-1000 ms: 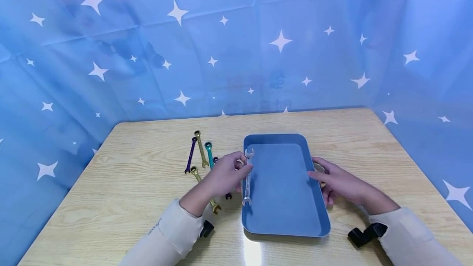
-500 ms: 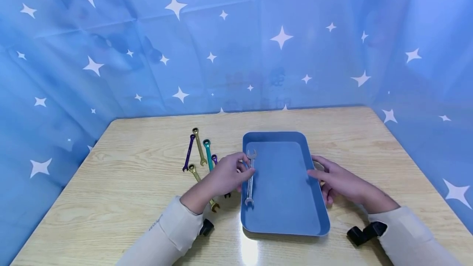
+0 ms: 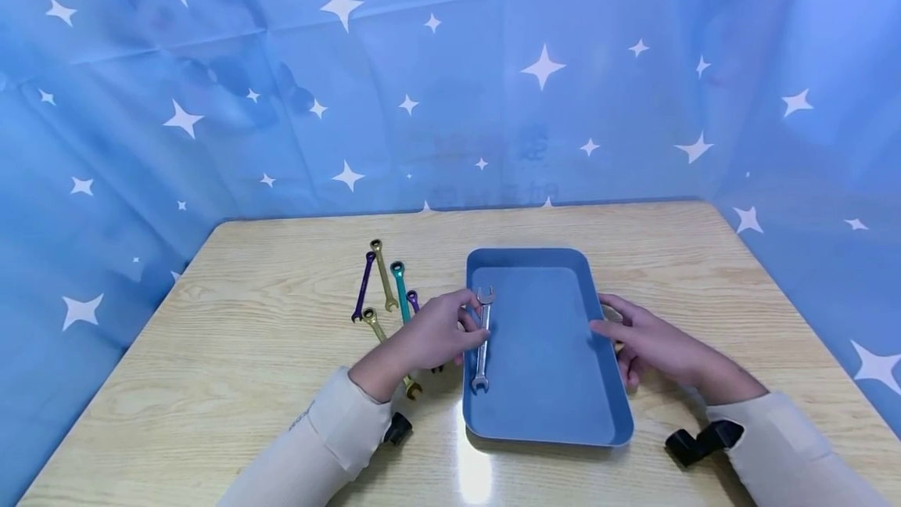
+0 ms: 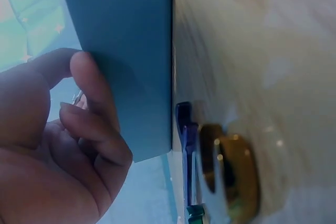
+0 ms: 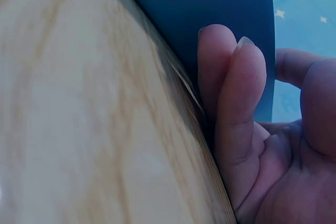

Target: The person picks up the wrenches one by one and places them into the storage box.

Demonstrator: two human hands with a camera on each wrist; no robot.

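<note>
A silver double open-ended wrench (image 3: 482, 362) lies lengthwise along the left inner side of the blue tray (image 3: 549, 350). My left hand (image 3: 439, 329) reaches over the tray's left wall and pinches the wrench near its middle with thumb and forefinger. The left wrist view shows the tray wall (image 4: 123, 35) beside the curled fingers (image 4: 97, 85), with the wrench mostly hidden. At the tray's right side, my right hand (image 3: 655, 341) grips the wall, thumb over the rim and the other fingers against the outside. The right wrist view shows fingertips (image 5: 244, 72) on that outer wall.
Left of the tray, several ratcheting wrenches lie on the wooden table (image 3: 232, 358): a gold one (image 3: 383, 276), a purple one (image 3: 364, 288), a teal one (image 3: 401, 288), another purple one (image 3: 413, 300) and a nearer gold one (image 3: 412, 388), partly behind my left wrist. A starry blue curtain (image 3: 394, 61) hangs behind.
My left hand has moved slightly right with the silver wrench, from over the tray's left wall to just inside it. The right hand keeps its hold on the tray.
</note>
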